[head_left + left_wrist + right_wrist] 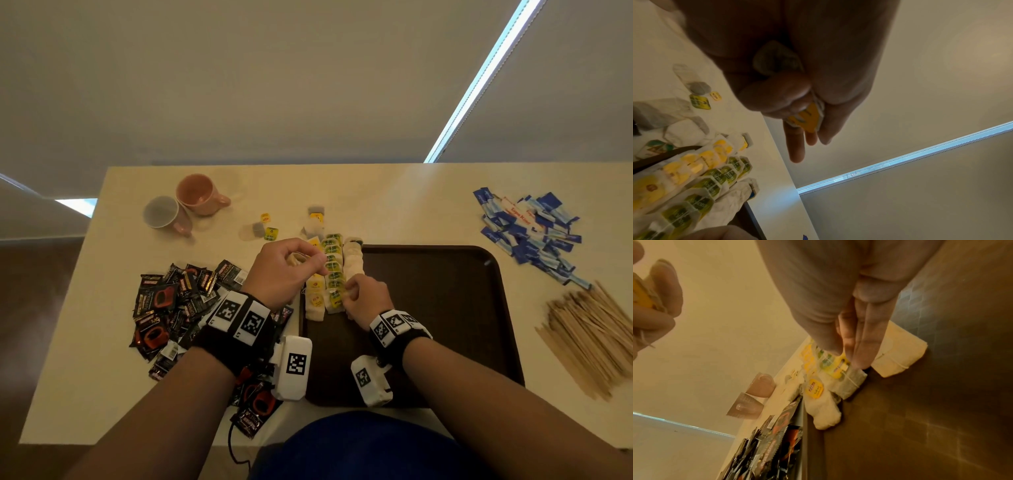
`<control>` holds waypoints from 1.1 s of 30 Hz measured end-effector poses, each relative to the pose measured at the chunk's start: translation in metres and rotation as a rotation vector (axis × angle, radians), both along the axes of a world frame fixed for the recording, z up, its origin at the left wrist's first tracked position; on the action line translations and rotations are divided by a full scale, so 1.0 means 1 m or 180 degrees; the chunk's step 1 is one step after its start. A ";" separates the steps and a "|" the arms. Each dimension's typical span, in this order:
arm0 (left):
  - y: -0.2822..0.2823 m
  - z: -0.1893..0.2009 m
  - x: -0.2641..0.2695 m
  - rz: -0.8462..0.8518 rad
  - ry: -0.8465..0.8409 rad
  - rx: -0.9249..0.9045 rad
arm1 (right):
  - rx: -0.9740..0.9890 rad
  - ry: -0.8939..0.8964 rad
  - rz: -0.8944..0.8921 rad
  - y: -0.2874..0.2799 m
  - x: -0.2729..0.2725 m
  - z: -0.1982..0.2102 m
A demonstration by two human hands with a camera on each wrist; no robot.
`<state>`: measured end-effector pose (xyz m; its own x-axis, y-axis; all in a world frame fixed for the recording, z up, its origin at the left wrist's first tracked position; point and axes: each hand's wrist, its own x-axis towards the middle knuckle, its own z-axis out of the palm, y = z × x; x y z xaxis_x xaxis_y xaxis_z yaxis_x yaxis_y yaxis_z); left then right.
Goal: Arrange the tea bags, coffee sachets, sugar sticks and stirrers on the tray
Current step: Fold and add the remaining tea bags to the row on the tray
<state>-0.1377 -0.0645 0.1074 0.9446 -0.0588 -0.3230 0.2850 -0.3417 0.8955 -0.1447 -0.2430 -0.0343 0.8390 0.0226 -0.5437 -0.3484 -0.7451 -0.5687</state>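
A dark brown tray (445, 308) lies in front of me. Rows of tea bags (334, 270) with yellow and green tags run along its left side. My left hand (301, 263) hovers over the far part of these rows and pinches a tea bag (296, 258); its yellow tag (809, 116) shows between thumb and fingers. My right hand (347, 294) is at the near end of the green-tagged row, where thumb and fingertips (859, 356) close together on the nearest tea bag (838, 368).
Black coffee sachets (171, 308) are heaped left of the tray. Blue sugar sticks (534, 233) and wooden stirrers (589, 335) lie to its right. Two mugs (202, 193) stand at the back left. Loose tea bags (260, 229) lie behind the tray.
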 end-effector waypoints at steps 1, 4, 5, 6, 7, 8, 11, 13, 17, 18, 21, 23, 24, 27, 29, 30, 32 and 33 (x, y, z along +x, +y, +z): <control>0.000 0.000 0.000 -0.0003 -0.0001 -0.0001 | -0.0027 0.0005 0.0009 -0.002 -0.002 0.001; 0.001 -0.002 -0.001 0.0002 0.0012 -0.0007 | -0.0173 -0.0010 0.0338 -0.005 -0.006 0.006; 0.001 -0.002 -0.001 0.0003 0.0020 -0.0004 | -0.0177 -0.0027 0.0546 -0.006 -0.009 0.009; 0.001 -0.003 -0.001 0.0001 0.0029 0.0003 | -0.0144 -0.0041 0.0743 -0.005 -0.012 0.011; 0.001 -0.003 -0.001 -0.0004 0.0041 0.0012 | -0.0098 -0.0043 0.0896 -0.003 -0.014 0.013; 0.001 -0.004 -0.001 -0.0008 0.0049 0.0028 | -0.0064 -0.0036 0.0983 -0.002 -0.015 0.014; 0.001 -0.006 0.001 -0.0031 0.0021 0.0105 | -0.0181 0.0012 0.0969 0.001 -0.011 0.012; 0.002 -0.006 0.001 -0.0019 -0.0015 0.0145 | -0.0262 0.0025 0.0955 0.001 -0.009 0.012; 0.002 -0.006 0.001 0.0016 -0.0015 0.0058 | -0.0240 -0.0041 0.0953 -0.001 -0.014 0.013; 0.002 -0.007 0.001 0.0016 -0.0017 0.0074 | -0.0223 -0.0043 0.0918 -0.002 -0.015 0.013; 0.002 -0.007 0.001 0.0046 0.0033 -0.0020 | -0.0201 -0.0016 0.0892 0.001 -0.014 0.011; 0.002 -0.008 0.000 0.0120 0.0099 -0.0069 | -0.0153 0.0033 0.0864 0.003 -0.012 0.010; 0.002 -0.008 0.000 0.0159 0.0144 -0.0073 | -0.0117 0.0058 0.0825 0.004 -0.011 0.010; 0.000 -0.008 -0.001 0.0314 0.0443 -0.0288 | -0.0095 0.0060 0.0742 0.004 -0.010 0.014; -0.003 -0.006 0.000 0.0608 0.0879 -0.0820 | -0.0026 -0.0074 0.0704 0.003 -0.009 0.021; -0.005 -0.005 0.000 0.0783 0.1122 -0.1161 | 0.0057 -0.0180 0.0650 0.002 -0.007 0.027; -0.006 -0.002 0.000 0.1058 0.1482 -0.1800 | 0.0268 -0.0436 0.0483 0.000 -0.002 0.043; -0.006 -0.001 0.000 0.1142 0.1591 -0.2029 | 0.0385 -0.0600 0.0398 0.000 0.001 0.053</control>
<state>-0.1375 -0.0709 0.1065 0.6979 -0.0959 -0.7098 0.6880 0.3649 0.6273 -0.1433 -0.2432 0.0187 0.9119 0.1879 -0.3649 -0.1371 -0.6985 -0.7024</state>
